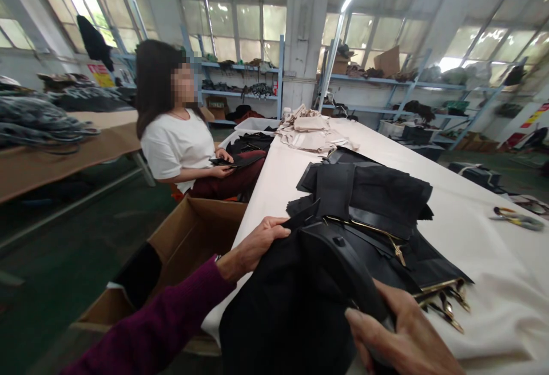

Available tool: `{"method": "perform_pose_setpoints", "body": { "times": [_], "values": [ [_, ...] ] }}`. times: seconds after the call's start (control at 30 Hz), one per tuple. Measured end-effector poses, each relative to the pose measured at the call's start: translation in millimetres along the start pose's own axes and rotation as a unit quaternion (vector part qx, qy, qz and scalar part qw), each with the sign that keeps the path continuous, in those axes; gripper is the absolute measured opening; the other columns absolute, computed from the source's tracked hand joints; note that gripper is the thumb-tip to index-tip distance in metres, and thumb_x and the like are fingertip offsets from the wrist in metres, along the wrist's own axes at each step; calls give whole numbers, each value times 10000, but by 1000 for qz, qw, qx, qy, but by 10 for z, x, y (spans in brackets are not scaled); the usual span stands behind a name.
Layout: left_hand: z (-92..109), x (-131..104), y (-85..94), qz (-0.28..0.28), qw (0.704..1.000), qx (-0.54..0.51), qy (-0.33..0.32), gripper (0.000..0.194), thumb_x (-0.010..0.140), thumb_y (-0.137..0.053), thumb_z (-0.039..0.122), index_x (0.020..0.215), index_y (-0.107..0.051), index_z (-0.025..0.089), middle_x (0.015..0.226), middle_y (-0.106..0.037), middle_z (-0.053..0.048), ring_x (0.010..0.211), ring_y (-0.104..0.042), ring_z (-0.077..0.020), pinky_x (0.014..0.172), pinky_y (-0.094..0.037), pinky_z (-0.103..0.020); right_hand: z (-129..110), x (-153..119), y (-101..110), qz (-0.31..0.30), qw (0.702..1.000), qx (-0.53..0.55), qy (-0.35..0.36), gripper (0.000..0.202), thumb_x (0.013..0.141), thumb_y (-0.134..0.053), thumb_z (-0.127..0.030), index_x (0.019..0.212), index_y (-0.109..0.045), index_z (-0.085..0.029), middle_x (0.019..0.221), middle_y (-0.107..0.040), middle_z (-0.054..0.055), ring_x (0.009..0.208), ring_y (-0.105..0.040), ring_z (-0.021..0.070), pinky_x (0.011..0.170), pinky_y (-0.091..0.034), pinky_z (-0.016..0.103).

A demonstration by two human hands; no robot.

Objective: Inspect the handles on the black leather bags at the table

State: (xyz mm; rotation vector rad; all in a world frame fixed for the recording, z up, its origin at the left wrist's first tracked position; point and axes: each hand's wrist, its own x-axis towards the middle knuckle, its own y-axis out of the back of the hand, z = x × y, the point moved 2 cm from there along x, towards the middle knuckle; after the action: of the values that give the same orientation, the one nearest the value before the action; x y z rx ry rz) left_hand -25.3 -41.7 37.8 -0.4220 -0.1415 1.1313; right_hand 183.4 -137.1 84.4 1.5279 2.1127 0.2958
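My left hand (256,244) pinches the upper edge of a piece of black cloth (278,300) between thumb and fingers. The cloth hangs over the near edge of the table. Against it lies a curved, smooth black object (343,260) with a small raised piece on top; its kind I cannot make out. My right hand (398,329) is closed around the lower end of that object, and part of its grip is hidden. Just beyond my hands, several black fabric pieces (373,189) lie stacked, some with gold zips and gold clasps (448,306).
A white-covered table (467,209) runs away from me, with beige cloth (311,129) at its far end and pliers (518,219) on the right. An open cardboard box (201,232) stands left of the table. A seated co-worker (180,146) holds black material.
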Motion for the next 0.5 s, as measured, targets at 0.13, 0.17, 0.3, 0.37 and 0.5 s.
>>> {"method": "perform_pose_setpoints", "body": {
  "times": [0.13,0.17,0.3,0.37,0.5],
  "values": [
    [-158,-58,-21,-30,999,32,28,277,687,-539,157,931,-663,116,647,-619,-27,455,-479,-62,423,-309,-149,-145,162,24,14,999,4,47,237,816,-490,-393,679,-476,-200,460,-525,-69,428,-524,110,438,-425,201],
    [-197,-58,-32,-34,998,35,34,290,685,-534,157,943,-660,117,666,-624,-32,462,-482,-63,427,-311,-152,-177,205,43,27,998,3,65,238,823,-496,-393,686,-478,-199,462,-528,-72,422,-523,105,437,-422,196],
    [-240,44,27,26,1000,11,8,270,655,-540,171,889,-660,114,651,-619,-29,478,-496,-79,450,-339,-167,-203,280,155,53,996,-19,71,282,828,-501,-418,645,-475,-205,456,-539,-70,413,-545,109,419,-422,185],
    [-164,142,110,55,998,11,-10,218,636,-543,177,810,-657,113,615,-601,-16,485,-499,-89,453,-349,-178,-134,230,221,70,995,-59,36,309,818,-486,-450,624,-485,-209,453,-547,-60,417,-546,114,408,-416,184],
    [219,332,246,129,988,33,-80,102,600,-542,163,672,-609,135,551,-556,18,491,-498,-104,462,-369,-197,97,42,310,113,986,-119,-11,391,771,-464,-545,562,-513,-219,416,-512,-49,361,-488,104,344,-372,179]
  ]
}}
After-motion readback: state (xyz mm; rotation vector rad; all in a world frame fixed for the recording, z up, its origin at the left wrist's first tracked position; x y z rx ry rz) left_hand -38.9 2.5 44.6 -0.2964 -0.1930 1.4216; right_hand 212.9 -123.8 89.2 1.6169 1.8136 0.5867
